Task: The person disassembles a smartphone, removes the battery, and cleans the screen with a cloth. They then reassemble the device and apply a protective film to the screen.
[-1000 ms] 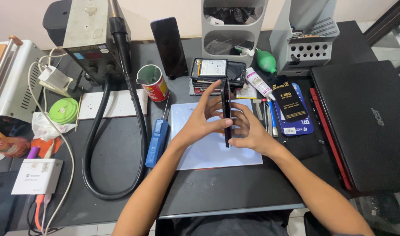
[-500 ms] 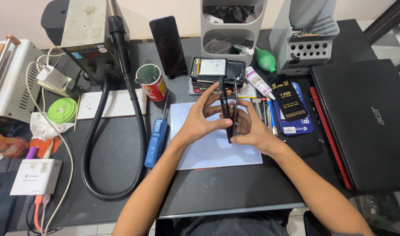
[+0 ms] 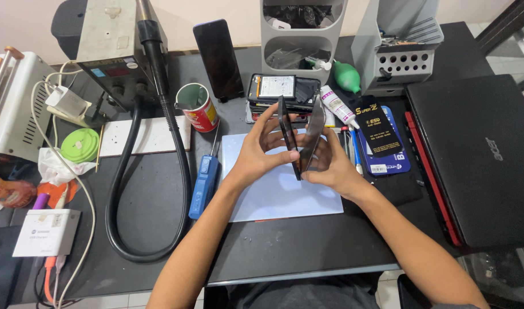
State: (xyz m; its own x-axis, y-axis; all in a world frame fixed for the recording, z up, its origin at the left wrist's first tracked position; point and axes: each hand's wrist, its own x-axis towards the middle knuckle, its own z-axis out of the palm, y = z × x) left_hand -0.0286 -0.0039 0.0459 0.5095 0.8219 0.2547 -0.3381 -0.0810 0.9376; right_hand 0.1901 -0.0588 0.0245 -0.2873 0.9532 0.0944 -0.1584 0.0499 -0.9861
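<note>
My left hand (image 3: 261, 150) grips a dark phone body (image 3: 288, 135) held on edge above a pale blue work mat (image 3: 273, 194). My right hand (image 3: 330, 166) holds a thin dark panel (image 3: 313, 131) that tilts away from the phone body at the top, while the two still meet near the bottom. Both hands are raised over the mat at the desk's centre.
Around the mat are a blue tool (image 3: 203, 184), a red-and-green can (image 3: 198, 106), an opened phone (image 3: 281, 90), a standing phone (image 3: 218, 58), a white tube (image 3: 337, 106) and blue packets (image 3: 383, 139). A hot-air station (image 3: 116, 50) with black hose (image 3: 137, 189) stands left, a closed black laptop (image 3: 482, 154) right.
The phone was held as one closed piece a second ago; the thin panel has since swung away from the body at the top, opening a gap between the two parts.
</note>
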